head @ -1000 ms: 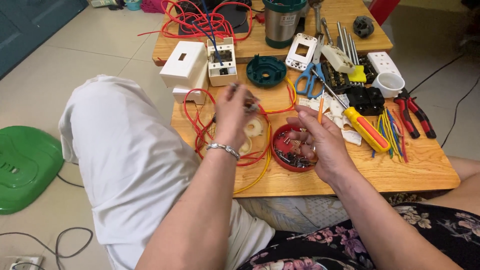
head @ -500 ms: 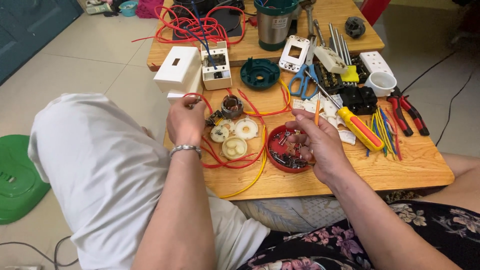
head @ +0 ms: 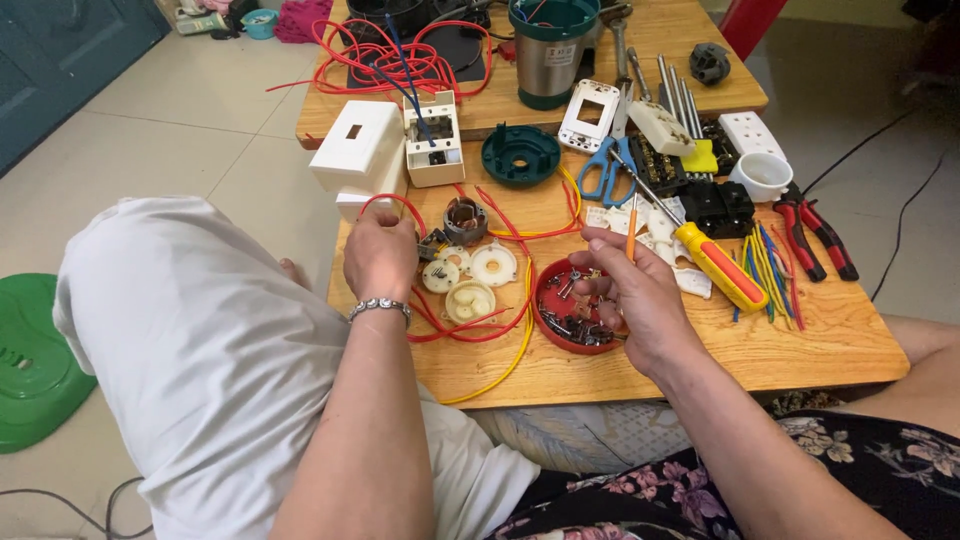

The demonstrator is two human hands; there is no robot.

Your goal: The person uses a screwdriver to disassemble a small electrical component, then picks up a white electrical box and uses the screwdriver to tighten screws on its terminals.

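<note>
A small orange-handled screwdriver (head: 632, 216) stands upright, pinched between the fingertips of the right hand (head: 630, 295), which hovers over a shallow red dish (head: 552, 322) of screws near the front edge of a low wooden table (head: 800, 350). The left hand (head: 380, 255) rests curled by a loop of red wire (head: 395, 202); whether it grips anything, I cannot tell. White plastic discs (head: 470, 280) lie between the hands. Further out sit a large yellow-handled screwdriver (head: 715, 265), blue scissors (head: 603, 172), red pliers (head: 815, 235), white switch boxes (head: 360, 155) and a green round cap (head: 520, 155). The floor is pale tile; a green stool (head: 30, 360) stands at left.
</note>
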